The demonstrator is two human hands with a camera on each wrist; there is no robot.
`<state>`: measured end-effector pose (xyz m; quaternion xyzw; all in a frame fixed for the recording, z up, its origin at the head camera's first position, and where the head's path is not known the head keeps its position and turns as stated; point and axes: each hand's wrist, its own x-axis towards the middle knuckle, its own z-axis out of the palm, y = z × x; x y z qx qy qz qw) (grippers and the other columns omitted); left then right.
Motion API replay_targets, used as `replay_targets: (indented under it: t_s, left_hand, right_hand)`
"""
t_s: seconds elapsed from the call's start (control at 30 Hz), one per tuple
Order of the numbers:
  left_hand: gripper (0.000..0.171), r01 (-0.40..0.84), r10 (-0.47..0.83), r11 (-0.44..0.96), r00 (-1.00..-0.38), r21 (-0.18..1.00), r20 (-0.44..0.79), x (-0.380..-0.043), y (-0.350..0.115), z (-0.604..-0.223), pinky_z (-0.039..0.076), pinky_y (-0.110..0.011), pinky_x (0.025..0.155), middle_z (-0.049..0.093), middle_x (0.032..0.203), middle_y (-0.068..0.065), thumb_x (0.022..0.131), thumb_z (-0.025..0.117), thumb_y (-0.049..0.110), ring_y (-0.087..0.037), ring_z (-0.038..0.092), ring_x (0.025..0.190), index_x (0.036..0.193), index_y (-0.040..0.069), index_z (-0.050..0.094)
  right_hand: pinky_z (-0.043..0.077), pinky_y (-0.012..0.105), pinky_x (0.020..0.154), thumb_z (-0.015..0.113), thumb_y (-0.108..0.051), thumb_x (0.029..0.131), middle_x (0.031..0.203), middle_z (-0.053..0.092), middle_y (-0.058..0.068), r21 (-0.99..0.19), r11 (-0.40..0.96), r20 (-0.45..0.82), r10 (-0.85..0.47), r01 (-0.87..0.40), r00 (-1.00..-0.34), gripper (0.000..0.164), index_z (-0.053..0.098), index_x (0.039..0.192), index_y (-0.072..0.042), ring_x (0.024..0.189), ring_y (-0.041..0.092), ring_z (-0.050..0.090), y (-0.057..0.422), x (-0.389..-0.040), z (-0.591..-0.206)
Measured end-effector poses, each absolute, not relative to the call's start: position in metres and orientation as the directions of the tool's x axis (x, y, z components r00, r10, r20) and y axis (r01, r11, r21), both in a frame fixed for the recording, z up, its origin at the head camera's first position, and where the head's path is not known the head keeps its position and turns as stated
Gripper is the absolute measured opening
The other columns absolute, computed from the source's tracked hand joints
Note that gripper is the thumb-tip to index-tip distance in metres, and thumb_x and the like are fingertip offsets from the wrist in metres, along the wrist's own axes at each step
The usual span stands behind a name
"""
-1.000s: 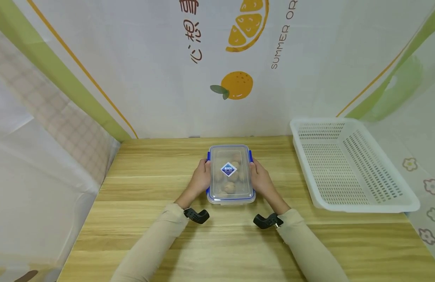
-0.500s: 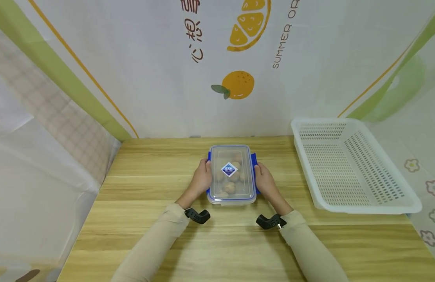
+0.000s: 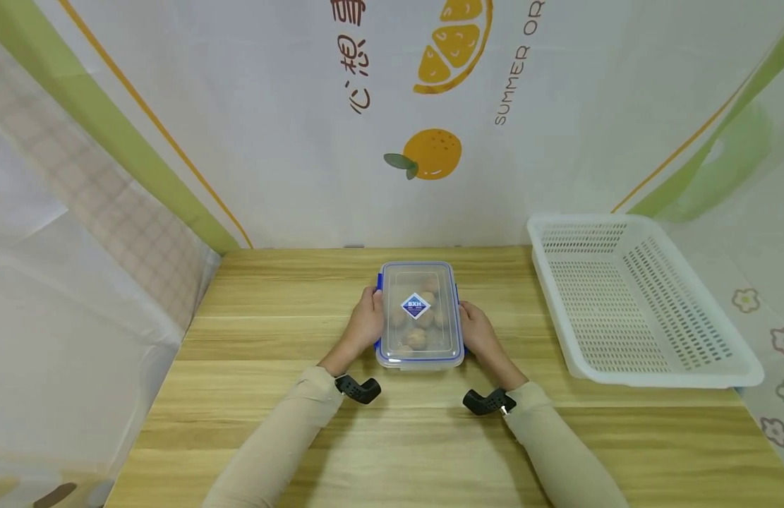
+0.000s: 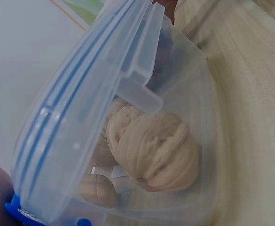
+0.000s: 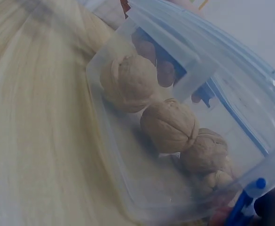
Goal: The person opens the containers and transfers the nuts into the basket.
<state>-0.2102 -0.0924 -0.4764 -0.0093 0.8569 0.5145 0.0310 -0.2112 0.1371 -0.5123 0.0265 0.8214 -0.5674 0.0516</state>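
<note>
Container [image 3: 420, 324], rectangular, likely plastic, holds ridged walnuts [image 4: 153, 153].

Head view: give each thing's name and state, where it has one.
Clear rectangular plastic box: covered
Clear blue-edged lid: on the box
Blue plastic latches: locking unclear
Brown round walnuts: inside box
White slotted plastic basket: upright
Left hand: holding box
Right hand: holding box

Glossy plastic box [image 3: 420, 324]; rough matt walnuts [image 4: 156, 153]; smooth wood-grain table [image 3: 417, 451].
</note>
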Motion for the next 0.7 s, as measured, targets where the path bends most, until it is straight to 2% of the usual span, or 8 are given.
replay_targets:
  t_s: [0.13, 0.27, 0.37, 0.53, 0.7]
  left_hand:
    - [0.048, -0.043, 0.015, 0.474, -0.998, 0.879, -0.057, -0.210, -0.092, -0.476, 0.044, -0.057, 0.113, 0.048, 0.144, -0.033, 0.114, 0.026, 0.024, -0.045, 0.050, 0.131, 0.148, -0.009, 0.036]
    - [0.049, -0.044, 0.011, 0.472, -0.998, 0.881, -0.055, -0.209, -0.092, -0.476, 0.044, -0.057, 0.114, 0.048, 0.145, -0.033, 0.114, 0.026, 0.024, -0.046, 0.050, 0.132, 0.148, -0.009, 0.036]
    - [0.049, -0.050, 0.010, 0.467, -0.998, 0.883, -0.062, -0.209, -0.093, -0.476, 0.044, -0.057, 0.114, 0.047, 0.145, -0.033, 0.114, 0.026, 0.025, -0.045, 0.050, 0.132, 0.149, -0.008, 0.035]
    - [0.047, -0.035, 0.013, 0.475, -0.999, 0.879, -0.047, -0.209, -0.093, -0.475, 0.045, -0.057, 0.113, 0.049, 0.143, -0.034, 0.114, 0.027, 0.022, -0.046, 0.051, 0.131, 0.147, -0.010, 0.037]
    - [0.048, -0.035, 0.018, 0.479, -0.999, 0.877, -0.049, -0.210, -0.093, -0.476, 0.045, -0.057, 0.113, 0.049, 0.144, -0.033, 0.114, 0.026, 0.024, -0.045, 0.051, 0.131, 0.147, -0.009, 0.037]
  right_hand:
    - [0.054, 0.051, 0.100, 0.040, -0.023, 0.109, 0.125, 0.063, 0.026, -0.897, 0.428, -0.110, 0.025, 0.110, -0.994, 0.047, 0.045, 0.146, 0.006, 0.111, 0.038, 0.062, 0.139, -0.212, -0.508]
    - [0.053, 0.052, 0.101, 0.044, -0.017, 0.108, 0.129, 0.058, 0.028, -0.915, 0.395, -0.049, 0.082, 0.077, -0.995, 0.044, 0.045, 0.145, 0.007, 0.117, 0.040, 0.058, 0.138, -0.212, -0.502]
    - [0.049, 0.052, 0.107, 0.046, -0.018, 0.107, 0.137, 0.052, 0.025, -0.933, 0.356, -0.019, 0.108, 0.057, -0.994, 0.043, 0.046, 0.145, 0.004, 0.125, 0.039, 0.052, 0.135, -0.211, -0.495]
    - [0.040, 0.055, 0.117, 0.043, -0.026, 0.110, 0.152, 0.041, 0.022, -0.952, 0.304, -0.036, 0.039, 0.046, -0.999, 0.051, 0.037, 0.154, -0.001, 0.139, 0.038, 0.040, 0.126, -0.207, -0.482]
    - [0.022, 0.053, 0.127, 0.039, -0.031, 0.112, 0.165, 0.022, 0.021, -0.947, 0.319, -0.047, -0.049, 0.029, -0.998, 0.063, 0.016, 0.162, 0.000, 0.151, 0.038, 0.023, 0.118, -0.205, -0.481]
